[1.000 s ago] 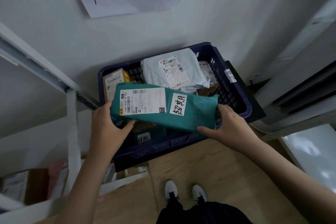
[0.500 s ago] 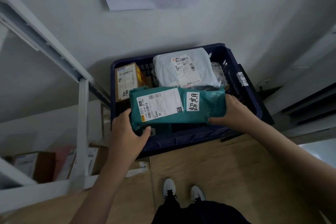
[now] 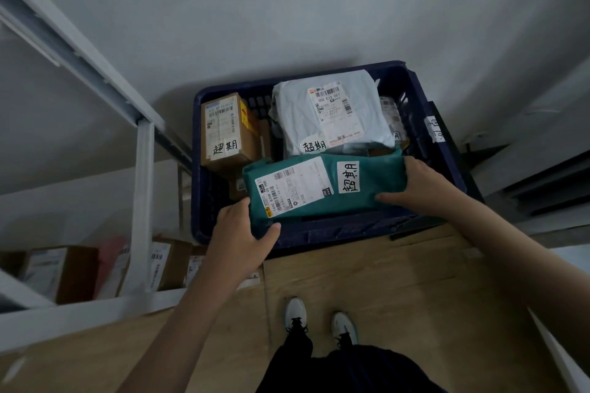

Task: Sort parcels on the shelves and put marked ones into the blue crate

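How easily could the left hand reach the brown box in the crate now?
Probably yes, once freed: the left hand holds the green parcel, and the brown box lies just beyond it, uncovered, in the blue crate.

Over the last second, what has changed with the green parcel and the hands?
The green plastic mailer parcel has come down from above the dark blue plastic crate into its near side. The left hand and right hand still grip its ends. The brown cardboard box and white mailer stayed put.
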